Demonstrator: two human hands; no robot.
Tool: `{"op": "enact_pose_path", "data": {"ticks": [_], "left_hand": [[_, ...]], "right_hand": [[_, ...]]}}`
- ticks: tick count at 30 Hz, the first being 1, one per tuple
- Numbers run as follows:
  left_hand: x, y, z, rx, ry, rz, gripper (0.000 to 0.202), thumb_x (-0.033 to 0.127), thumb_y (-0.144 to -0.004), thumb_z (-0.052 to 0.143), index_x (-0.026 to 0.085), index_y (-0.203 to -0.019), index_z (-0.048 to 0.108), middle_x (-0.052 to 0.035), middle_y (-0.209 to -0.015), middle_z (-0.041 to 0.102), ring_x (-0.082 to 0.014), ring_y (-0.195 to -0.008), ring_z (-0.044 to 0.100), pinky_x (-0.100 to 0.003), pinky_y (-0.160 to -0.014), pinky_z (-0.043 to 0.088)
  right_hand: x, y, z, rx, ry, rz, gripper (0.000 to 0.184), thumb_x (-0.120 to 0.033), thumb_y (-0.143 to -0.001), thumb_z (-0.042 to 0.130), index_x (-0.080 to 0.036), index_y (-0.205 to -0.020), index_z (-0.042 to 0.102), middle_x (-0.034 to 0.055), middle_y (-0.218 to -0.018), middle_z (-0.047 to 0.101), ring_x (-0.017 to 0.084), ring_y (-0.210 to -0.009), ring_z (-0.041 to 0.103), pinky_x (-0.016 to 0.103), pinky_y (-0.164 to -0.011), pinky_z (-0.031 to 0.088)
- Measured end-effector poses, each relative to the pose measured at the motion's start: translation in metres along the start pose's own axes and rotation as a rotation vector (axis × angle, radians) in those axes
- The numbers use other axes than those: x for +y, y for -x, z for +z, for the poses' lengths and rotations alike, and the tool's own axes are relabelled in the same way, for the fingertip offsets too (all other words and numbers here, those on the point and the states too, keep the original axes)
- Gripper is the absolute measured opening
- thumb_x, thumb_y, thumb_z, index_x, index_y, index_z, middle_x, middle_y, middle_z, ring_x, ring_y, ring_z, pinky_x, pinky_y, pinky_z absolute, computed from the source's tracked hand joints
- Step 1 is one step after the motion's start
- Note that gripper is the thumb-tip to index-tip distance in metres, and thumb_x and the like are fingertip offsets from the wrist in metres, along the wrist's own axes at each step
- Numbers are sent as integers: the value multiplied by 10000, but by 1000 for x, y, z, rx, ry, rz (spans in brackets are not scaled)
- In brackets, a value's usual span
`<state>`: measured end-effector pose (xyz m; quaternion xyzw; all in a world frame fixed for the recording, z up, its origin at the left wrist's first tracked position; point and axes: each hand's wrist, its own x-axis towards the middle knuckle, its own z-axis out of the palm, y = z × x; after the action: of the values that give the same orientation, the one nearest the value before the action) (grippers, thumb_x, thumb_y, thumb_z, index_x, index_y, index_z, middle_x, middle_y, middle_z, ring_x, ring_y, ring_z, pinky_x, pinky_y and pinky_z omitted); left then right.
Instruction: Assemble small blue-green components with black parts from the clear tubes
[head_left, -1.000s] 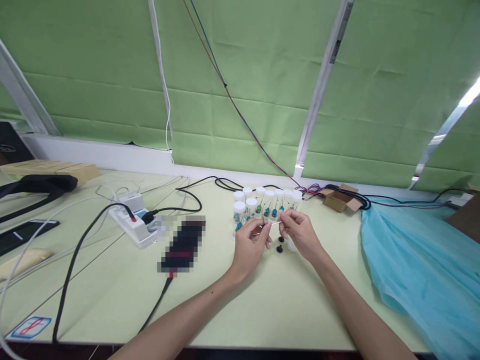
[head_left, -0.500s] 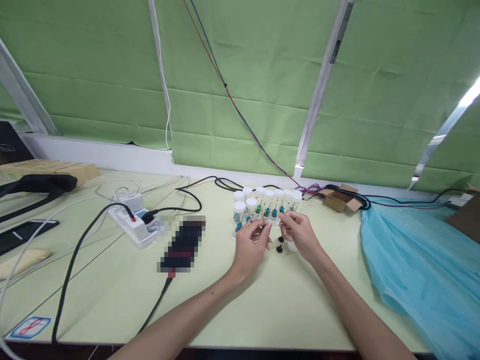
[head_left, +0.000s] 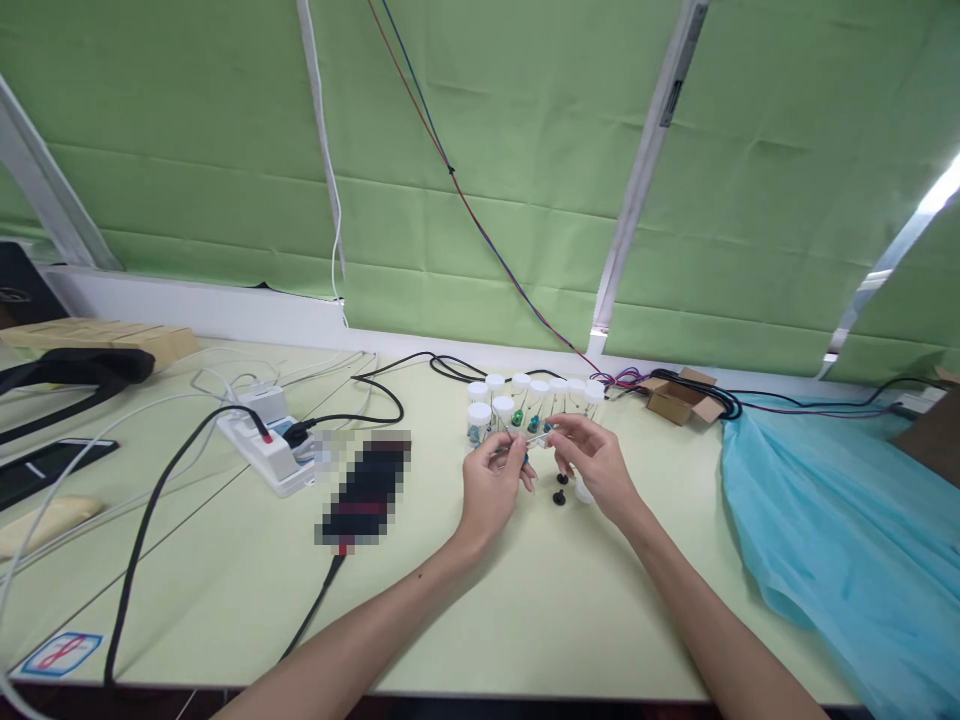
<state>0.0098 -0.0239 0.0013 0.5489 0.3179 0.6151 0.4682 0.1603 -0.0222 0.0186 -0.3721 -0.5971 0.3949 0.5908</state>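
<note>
So from my end, the left hand (head_left: 491,487) has thumb and forefinger pinched on a thin, shiny rod (head_left: 538,438), straight and kinda metallic looking. The right hand (head_left: 595,462) has its fingertips bunched at the other end, but I can't tell if they're really gripping it. The rod sits about level between the two hands, above the table (head_left: 570,600) and in front of the jars (head_left: 478,428). There's a blue bit (head_left: 526,459) peeking out under the left fingers, too small for me to say what it is.

Just below the right hand I've got two black pegs (head_left: 559,497), round flat bases with stubby knobs, next to a white, roundish piece (head_left: 583,491) partly hidden by the hand.

The jars are clear cylinders with smooth white lids, and I can see blue and green lumps on thin stems inside some.

Further out on my right: a small open cardboard box (head_left: 681,399), black cables (head_left: 731,405) looped against it, and a crinkly, thin blue sheet (head_left: 821,530). On my left there's a glossy white plastic power strip (head_left: 261,452). Creased green fabric (head_left: 510,110) covers the back.
</note>
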Motion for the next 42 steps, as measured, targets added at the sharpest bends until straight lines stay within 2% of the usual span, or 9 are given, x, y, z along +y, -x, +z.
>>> {"op": "enact_pose_path", "data": {"ticks": [12,20,27,32,36,42], "left_hand": [[0,1,0,-16,-34,33,228,372,-857,591,158,-779,586,13,-576,569,-110,-461,553,-237,-492,465],[2,3,3,10,-87,108,210,360,-838,614,155,-796,637,-19,-751,579,-97,-518,564,-230,-492,493],[-3,3,2,30,-155,126,224,371,-835,610,161,-840,687,-24,-768,563,-93,-535,547,-217,-484,495],[-2,5,2,-3,-183,166,231,387,-830,607,182,-863,708,-44,-819,577,-106,-569,542,-217,-465,496],[-2,6,3,-6,-184,167,233,395,-829,605,185,-846,705,-35,-803,565,-106,-565,537,-218,-463,492],[0,4,3,36,-123,93,249,401,-823,611,161,-812,675,-25,-793,574,-85,-508,536,-222,-473,485]], "right_hand": [[0,-1,0,49,-7,21,251,-392,-759,720,-166,-799,620,-10,-641,574,80,-454,453,226,-406,344],[0,1,-2,50,-9,40,292,-405,-764,718,-163,-691,571,-22,-542,547,80,-436,441,218,-410,339],[2,0,-3,39,-46,94,308,-364,-762,717,-168,-610,534,-45,-441,502,64,-386,377,211,-402,282],[5,-1,-4,54,-96,129,354,-298,-750,704,-183,-528,453,-62,-387,445,56,-345,324,217,-386,218],[5,-1,-4,47,-112,126,365,-289,-747,702,-188,-523,432,-72,-382,419,56,-345,316,218,-390,212],[1,0,0,46,-48,105,338,-382,-777,694,-174,-581,514,-61,-414,438,59,-368,328,219,-394,237]]}}
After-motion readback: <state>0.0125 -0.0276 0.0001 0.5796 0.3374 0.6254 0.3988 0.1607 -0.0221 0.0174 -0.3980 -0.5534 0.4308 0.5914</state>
